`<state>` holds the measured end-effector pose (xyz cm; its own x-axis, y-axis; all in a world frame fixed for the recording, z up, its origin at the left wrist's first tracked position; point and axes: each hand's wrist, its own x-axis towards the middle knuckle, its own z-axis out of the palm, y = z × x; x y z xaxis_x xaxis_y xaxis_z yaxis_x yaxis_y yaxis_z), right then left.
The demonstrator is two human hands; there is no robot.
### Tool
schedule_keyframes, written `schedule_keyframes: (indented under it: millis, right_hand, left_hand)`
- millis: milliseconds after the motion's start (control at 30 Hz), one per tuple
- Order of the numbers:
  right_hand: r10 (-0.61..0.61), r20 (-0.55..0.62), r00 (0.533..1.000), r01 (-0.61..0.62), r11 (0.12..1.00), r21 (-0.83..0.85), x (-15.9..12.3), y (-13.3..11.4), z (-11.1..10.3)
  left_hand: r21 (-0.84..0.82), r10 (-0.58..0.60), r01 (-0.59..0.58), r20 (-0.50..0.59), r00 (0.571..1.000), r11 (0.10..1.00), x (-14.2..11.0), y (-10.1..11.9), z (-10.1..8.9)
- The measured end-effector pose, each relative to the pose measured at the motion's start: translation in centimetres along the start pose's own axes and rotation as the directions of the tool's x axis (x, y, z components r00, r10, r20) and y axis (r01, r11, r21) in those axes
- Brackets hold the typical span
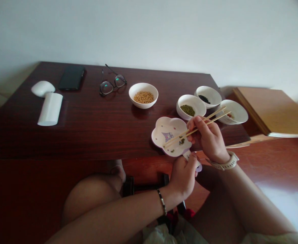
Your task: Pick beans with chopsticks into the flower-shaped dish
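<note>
Chopsticks (189, 133) slant low over a scalloped dish (159, 130) at the near edge of our dark worktop (93, 128), tips above its left side. Our right hand (211, 139) pinches the pair partway along between thumb and fingers, which leaves the long front ends free inside the rim; whether they touch the dish's floor we cannot tell. Our left hand (184, 176) wraps the short handle, thumb on top, likely to steady the dish, and the handle juts past the edge toward us, easy to grasp. Small dark green pieces (181, 140) lie toward the dish's right. Just behind, a bowl of green beans (178, 105), a bowl of black grains (215, 96) and a bowl with reddish bits (237, 113) cluster, seemingly for a short reach. Farther left stand a bowl of yellow beans (143, 106) and eyeglasses (107, 87), apparently set aside.
</note>
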<state>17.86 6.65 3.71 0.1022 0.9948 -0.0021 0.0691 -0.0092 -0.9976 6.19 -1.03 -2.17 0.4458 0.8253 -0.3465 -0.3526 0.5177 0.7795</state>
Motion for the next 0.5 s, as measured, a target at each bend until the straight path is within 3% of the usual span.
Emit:
schedule_keyframes:
  millis: [500]
  right_hand:
    - [-0.013, -0.021, 1.0, 0.013, 1.0, -0.012, 0.18, -0.08, 0.07]
  left_hand:
    - [0.009, -0.031, 0.031, 0.006, 0.999, 0.999, -0.1, 0.11, 0.0]
